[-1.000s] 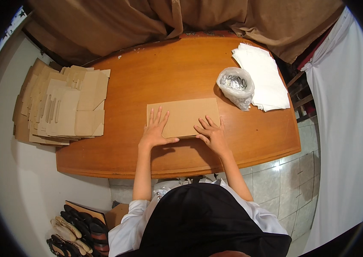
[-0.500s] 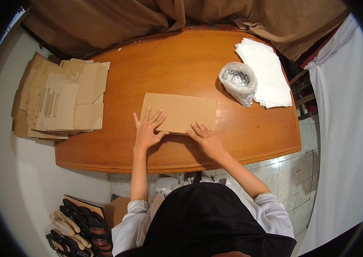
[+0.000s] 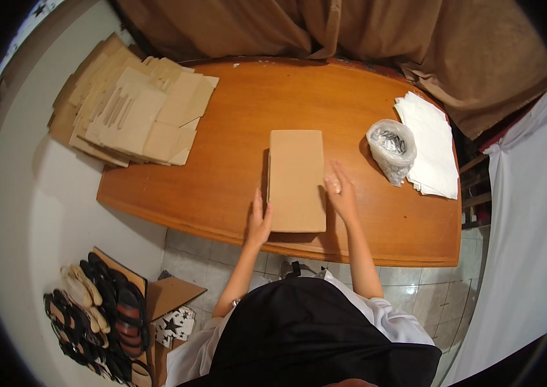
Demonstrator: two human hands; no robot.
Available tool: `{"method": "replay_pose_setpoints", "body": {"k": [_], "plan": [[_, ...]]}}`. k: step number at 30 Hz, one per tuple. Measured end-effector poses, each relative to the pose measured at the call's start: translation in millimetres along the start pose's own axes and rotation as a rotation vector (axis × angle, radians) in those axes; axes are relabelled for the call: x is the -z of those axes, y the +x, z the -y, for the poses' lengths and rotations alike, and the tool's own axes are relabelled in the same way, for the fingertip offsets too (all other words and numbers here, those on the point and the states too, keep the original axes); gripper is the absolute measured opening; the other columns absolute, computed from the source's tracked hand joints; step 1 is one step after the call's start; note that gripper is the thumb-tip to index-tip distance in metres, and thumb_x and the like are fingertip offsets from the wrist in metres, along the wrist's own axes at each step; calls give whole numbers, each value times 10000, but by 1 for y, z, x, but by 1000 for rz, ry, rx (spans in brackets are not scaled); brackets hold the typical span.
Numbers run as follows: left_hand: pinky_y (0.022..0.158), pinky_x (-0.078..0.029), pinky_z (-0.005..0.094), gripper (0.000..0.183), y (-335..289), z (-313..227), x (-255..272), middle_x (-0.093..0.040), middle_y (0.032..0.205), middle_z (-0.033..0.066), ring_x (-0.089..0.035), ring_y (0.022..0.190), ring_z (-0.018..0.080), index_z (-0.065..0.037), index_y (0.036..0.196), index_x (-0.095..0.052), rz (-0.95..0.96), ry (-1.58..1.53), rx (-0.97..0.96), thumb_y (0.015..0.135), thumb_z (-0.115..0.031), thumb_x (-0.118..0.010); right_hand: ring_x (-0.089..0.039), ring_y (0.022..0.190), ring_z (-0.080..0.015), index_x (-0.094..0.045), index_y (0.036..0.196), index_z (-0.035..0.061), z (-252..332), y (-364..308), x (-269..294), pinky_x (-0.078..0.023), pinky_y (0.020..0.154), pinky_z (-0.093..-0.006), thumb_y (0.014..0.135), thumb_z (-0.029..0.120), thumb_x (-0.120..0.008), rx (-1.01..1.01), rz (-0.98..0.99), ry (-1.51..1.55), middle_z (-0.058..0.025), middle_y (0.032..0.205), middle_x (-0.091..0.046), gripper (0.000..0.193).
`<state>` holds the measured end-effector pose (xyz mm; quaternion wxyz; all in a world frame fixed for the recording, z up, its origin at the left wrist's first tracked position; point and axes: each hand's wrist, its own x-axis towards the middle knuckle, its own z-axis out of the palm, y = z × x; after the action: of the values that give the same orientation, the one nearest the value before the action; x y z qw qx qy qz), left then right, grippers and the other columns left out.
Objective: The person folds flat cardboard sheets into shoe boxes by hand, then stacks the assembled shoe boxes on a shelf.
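Observation:
A closed brown cardboard box (image 3: 297, 180) lies on the wooden table in front of me, its long sides running away from me. My left hand (image 3: 259, 222) is at the near end of the box's left side, fingers stretched along that side and touching it. On the other side, my right hand (image 3: 341, 193) is beside the right edge with its fingers extended; whether it touches the cardboard is hard to tell. Neither hand is wrapped round anything.
Flattened cardboard pieces (image 3: 135, 109) are stacked at the table's left. Toward the right, a plastic bag of small silvery items (image 3: 392, 151) stands by white paper sheets (image 3: 432, 148). Shoes (image 3: 99, 303) sit low on the left. A brown curtain (image 3: 376, 32) hangs behind the wooden table (image 3: 241, 90).
The box has turned from lying crosswise to pointing away from me. My hands have gone from its top and near edge to its left and right sides. The whole view has shifted.

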<state>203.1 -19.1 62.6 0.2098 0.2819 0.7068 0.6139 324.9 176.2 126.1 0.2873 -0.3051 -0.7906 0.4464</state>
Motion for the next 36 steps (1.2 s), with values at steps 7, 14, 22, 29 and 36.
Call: {"method": "replay_pose_setpoints", "body": {"k": [7, 14, 22, 29, 36], "plan": [[1038, -284, 354, 896, -50, -40, -11, -279, 1414, 210, -327, 1292, 283, 26, 1408, -91, 203, -42, -105, 797, -304, -657, -286, 1320, -286, -207, 1404, 3, -24, -65, -24, -280, 1047, -354, 804, 160, -619, -45, 96, 201, -231, 1415, -280, 745], [1050, -295, 390, 1232, -165, -119, 70, -144, 1464, 219, -255, 1326, 338, -26, 1420, 31, -11, 408, -337, 587, -333, -823, -243, 1331, -249, -149, 1418, 17, 86, -130, -48, -248, 1061, -333, 762, 70, -614, 119, 275, 636, -171, 1453, -211, 806], [1052, -301, 403, 842, -412, -174, 151, -140, 1471, 189, -227, 1325, 365, -138, 1376, -238, -564, 635, -278, 678, 22, -682, -208, 1347, -252, -96, 1429, 30, 234, -301, -92, -209, 1077, -354, 733, 69, -628, 298, 863, 860, -164, 1468, -166, 877], [994, -377, 376, 668, -577, -233, 204, -168, 1474, 157, -321, 1292, 343, -115, 1276, -377, -1020, 656, -156, 685, 108, -593, -128, 1370, -308, -59, 1435, 52, 353, -416, -127, -195, 1081, -382, 596, 228, -790, 857, 1318, 884, -220, 1476, -66, 1126], [923, -415, 331, 669, -679, -276, 260, -495, 1229, 135, -528, 1091, 240, -79, 1300, -360, -1270, 916, -155, 708, 100, -615, 10, 1352, -414, -373, 1354, 228, 461, -491, -162, -260, 1063, -420, 549, 40, -766, 1491, 1329, 563, -280, 1444, 133, 915]]}}
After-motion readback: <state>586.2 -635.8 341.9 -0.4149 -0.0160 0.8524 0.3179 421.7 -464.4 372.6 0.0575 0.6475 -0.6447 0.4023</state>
